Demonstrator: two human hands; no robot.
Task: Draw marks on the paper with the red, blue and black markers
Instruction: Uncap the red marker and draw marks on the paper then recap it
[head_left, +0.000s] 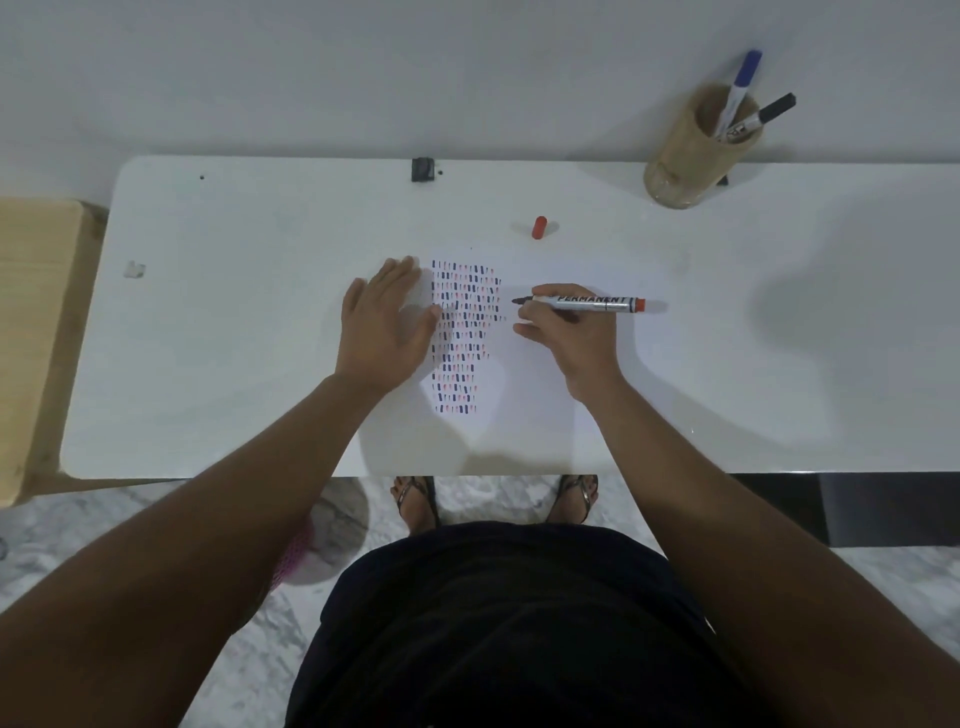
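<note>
Your left hand (387, 322) covers the paper's (540, 395) left part; the holder (696, 156) hides both markers' lower ends.

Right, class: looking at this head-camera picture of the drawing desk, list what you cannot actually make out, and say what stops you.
- Left part of the paper: covered by the left hand.
- Whether the marker tip touches the paper: too small to tell.
- Lower halves of the blue marker and black marker: hidden inside the cup.
- Right end of the table: cut off by the frame edge.
</note>
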